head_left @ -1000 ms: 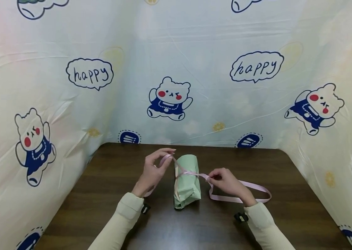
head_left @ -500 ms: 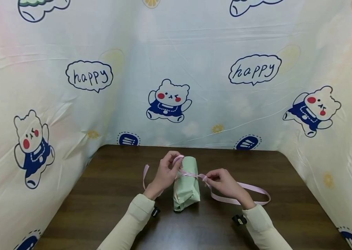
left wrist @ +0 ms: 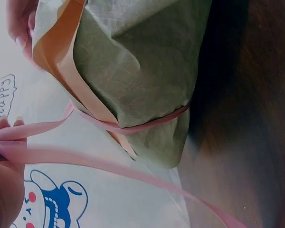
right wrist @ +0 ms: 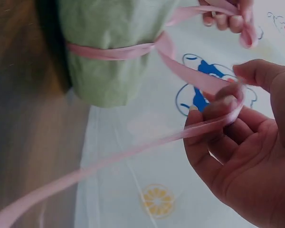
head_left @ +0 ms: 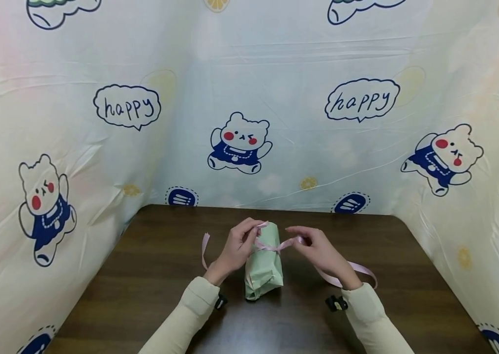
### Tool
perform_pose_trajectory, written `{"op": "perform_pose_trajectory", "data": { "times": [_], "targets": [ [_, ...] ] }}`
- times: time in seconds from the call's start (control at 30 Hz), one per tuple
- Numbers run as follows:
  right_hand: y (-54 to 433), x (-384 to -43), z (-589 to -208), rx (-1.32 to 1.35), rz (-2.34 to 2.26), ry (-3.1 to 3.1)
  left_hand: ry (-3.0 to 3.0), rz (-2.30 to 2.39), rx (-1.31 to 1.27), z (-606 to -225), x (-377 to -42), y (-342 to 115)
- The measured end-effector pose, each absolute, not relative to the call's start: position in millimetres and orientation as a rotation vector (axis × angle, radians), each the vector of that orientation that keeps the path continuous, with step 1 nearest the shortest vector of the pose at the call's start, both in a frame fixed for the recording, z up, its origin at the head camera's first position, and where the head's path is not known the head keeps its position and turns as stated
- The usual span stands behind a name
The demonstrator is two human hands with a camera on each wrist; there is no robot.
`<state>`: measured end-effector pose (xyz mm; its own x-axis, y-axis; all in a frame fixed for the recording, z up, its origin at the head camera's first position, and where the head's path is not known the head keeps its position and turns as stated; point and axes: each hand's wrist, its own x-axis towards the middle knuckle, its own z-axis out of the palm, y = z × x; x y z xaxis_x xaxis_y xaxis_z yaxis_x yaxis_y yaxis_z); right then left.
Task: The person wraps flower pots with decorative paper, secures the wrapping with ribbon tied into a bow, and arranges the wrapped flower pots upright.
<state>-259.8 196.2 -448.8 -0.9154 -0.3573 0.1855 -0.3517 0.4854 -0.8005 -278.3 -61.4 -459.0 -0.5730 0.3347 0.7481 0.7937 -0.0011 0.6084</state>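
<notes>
A parcel wrapped in pale green paper [head_left: 263, 276] lies lengthwise on the brown table, with a pink ribbon [head_left: 268, 247] crossing round its middle. My left hand [head_left: 237, 247], at the parcel's left side, pinches a folded loop of the ribbon between thumb and fingers. On the other side, my right hand [head_left: 320, 250] has its fingers curled round the second length of ribbon [right wrist: 194, 78]. In the right wrist view that thumb stands apart from the fingers. The left wrist view shows a peach-coloured inner layer [left wrist: 61, 50] along the paper's folded edge.
One loose ribbon tail [head_left: 205, 248] rises left of my left wrist; the other trails in a curve by my right forearm. The dark brown table [head_left: 165, 265] is enclosed by a pale printed cloth [head_left: 293, 113] at the back and sides.
My left hand has moved right, close against the parcel, bringing its ribbon loop along. My right hand has risen slightly, and its thumb and fingers have shifted on the ribbon.
</notes>
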Motion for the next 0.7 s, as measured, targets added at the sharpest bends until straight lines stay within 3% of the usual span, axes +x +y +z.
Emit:
{"op": "perform_pose_trajectory", "data": {
  "times": [0.23,0.7],
  "targets": [
    [183,-269,-438,-0.728,-1.526,2.651,-1.977,-1.654,-1.092,-486,-294,-63],
    [151,-289,-412,-0.874,-1.373,2.794,-2.045,-1.601,-1.057,-491,-293,-69]
  ]
}}
